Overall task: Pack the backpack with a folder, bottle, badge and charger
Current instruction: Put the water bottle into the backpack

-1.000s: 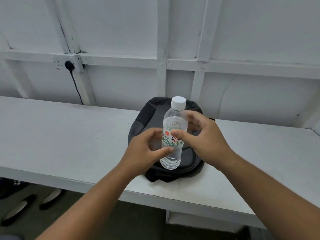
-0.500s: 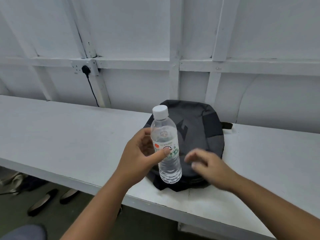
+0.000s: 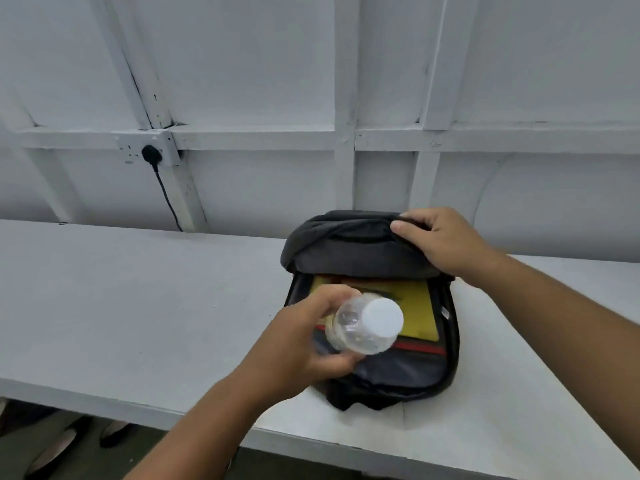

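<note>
Currently left hand (image 3: 294, 344) grips bottle (image 3: 363, 327) over open backpack (image 3: 388, 372), right hand (image 3: 443, 244) pinching flap (image 3: 349, 244) back, folder (image 3: 419, 306) inside.

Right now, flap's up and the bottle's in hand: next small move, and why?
Probably lower the bottle into the open backpack beside the yellow folder. The right hand holds the flap back, and the left hand has the bottle above the opening.

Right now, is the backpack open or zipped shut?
Open. The right hand holds the backpack flap folded back, exposing a yellow folder inside, while the left hand holds the water bottle above the opening.
</note>
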{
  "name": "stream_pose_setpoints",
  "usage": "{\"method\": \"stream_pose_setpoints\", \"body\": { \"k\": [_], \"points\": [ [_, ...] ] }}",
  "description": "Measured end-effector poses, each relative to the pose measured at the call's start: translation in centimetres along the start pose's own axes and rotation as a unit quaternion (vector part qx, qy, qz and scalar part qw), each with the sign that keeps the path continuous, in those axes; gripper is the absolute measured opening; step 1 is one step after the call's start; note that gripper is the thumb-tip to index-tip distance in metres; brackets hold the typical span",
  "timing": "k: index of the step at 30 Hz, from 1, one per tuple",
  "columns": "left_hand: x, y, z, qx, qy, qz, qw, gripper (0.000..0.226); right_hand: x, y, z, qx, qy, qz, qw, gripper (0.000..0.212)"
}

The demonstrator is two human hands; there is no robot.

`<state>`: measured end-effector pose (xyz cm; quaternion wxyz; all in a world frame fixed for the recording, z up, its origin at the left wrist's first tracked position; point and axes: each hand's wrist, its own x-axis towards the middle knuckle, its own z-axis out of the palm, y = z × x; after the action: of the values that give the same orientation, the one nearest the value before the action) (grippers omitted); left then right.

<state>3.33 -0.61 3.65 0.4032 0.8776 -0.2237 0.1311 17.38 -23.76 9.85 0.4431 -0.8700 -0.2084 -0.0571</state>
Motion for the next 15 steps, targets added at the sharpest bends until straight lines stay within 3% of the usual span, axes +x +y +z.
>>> {"method": "stream_pose_setpoints", "body": {
  "k": [4, 7, 10, 12, 15],
  "points": [
    [2.6, -5.2, 1.4, 0.084, -0.063, -0.003, 0.994, 0.069, 1.5, -1.8, -0.4, 0.020, 0.025, 0.007, 0.999, 0.024],
    [4.1, -8.4, 2.2, 0.158, -0.071, 0.048, 0.984, 0.053, 1.6, -2.2, 0.2, 0.018, 0.016, 0.006, 1.000, 0.024],
    [5.0, -10.9, 3.3, 0.206, -0.061, 0.039, 0.976, 0.053, 1.6, -2.3, 0.5, 0.022, 0.024, 0.004, 0.999, 0.023],
    [5.4, -12.1, 3.8, 0.190, -0.065, 0.006, 0.980, 0.049, 1.6, -2.5, 0.4, 0.037, 0.036, 0.008, 0.999, 0.024],
    [5.7, -12.1, 4.3, 0.063, -0.078, -0.078, 0.992, 0.049, 1.6, -2.5, 0.5, 0.047, 0.044, 0.011, 0.998, 0.024]
  ]
}}
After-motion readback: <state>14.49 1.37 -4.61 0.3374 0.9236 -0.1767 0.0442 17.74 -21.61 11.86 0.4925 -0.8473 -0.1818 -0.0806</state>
